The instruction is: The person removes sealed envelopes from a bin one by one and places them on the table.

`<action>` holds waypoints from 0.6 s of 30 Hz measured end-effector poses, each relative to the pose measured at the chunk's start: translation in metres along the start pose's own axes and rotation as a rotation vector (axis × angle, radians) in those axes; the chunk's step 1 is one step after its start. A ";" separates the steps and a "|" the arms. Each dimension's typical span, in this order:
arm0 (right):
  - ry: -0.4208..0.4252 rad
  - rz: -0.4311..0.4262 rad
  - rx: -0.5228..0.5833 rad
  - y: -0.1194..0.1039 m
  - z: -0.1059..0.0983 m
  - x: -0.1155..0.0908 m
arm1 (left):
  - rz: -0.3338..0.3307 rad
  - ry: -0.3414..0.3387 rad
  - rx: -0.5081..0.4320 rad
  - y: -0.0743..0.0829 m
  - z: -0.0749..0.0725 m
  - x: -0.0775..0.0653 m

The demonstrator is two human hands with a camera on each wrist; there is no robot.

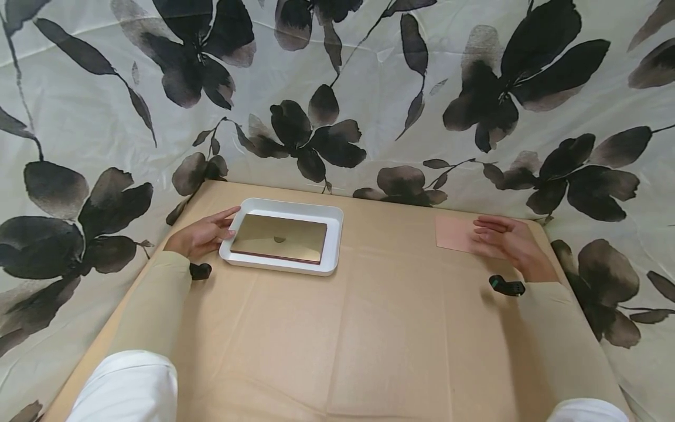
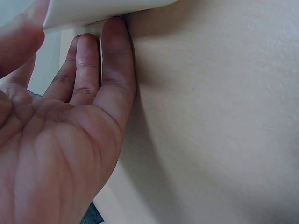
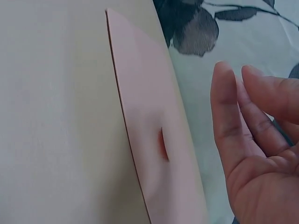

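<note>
In the head view a white rectangular tray [image 1: 287,269] stands at the table's back left. Inside lies a flat gold rectangle [image 1: 295,231] with a half-moon mark and a reddish edge. My left hand [image 1: 205,233] holds the tray's left end, thumb at its wall; in the left wrist view, the fingertips [image 2: 117,32] reach under its edge. At the back right lies a thin pink rectangle [image 1: 453,232] with a half-moon slit, plain in the right wrist view. Beside it, overlapping its right part in the head view, my right hand [image 1: 508,240] has its fingers extended and holds nothing.
A tan-covered table [image 1: 390,328] with faint creases lies below both arms. Floral cloth [image 1: 379,105] hangs behind the back edge and shows along both sides. Each wrist carries a small black camera, including the right wrist camera [image 1: 506,286].
</note>
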State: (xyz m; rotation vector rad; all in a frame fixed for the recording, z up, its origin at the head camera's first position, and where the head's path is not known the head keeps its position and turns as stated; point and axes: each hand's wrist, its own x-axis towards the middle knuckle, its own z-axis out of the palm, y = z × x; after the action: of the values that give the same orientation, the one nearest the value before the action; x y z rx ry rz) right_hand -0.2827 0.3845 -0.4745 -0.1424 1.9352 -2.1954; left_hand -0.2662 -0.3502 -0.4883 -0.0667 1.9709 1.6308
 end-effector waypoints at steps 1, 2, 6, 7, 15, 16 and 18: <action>-0.007 -0.010 -0.007 0.000 0.002 0.001 | -0.001 0.000 -0.001 0.000 0.000 0.000; -0.012 -0.015 -0.005 0.000 0.004 0.002 | -0.006 0.005 -0.005 0.000 0.000 0.000; -0.034 -0.032 0.003 0.002 0.013 0.006 | -0.014 0.012 -0.012 0.000 -0.001 0.000; -0.039 -0.035 0.002 0.002 0.015 0.006 | -0.014 0.011 -0.013 0.000 -0.002 0.000; -0.061 -0.044 -0.016 0.001 0.031 0.010 | 0.011 -0.005 -0.018 0.000 -0.001 0.000; -0.065 -0.046 -0.021 0.000 0.033 0.010 | 0.015 -0.006 -0.013 0.000 0.000 0.000; -0.072 -0.052 -0.029 -0.001 0.037 0.011 | 0.020 -0.007 -0.009 0.000 0.001 -0.001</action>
State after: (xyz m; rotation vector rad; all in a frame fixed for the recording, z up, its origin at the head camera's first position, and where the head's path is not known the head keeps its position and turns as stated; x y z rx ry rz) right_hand -0.2854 0.3469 -0.4696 -0.2751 1.9467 -2.1630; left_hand -0.2652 -0.3498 -0.4875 -0.0443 1.9647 1.6508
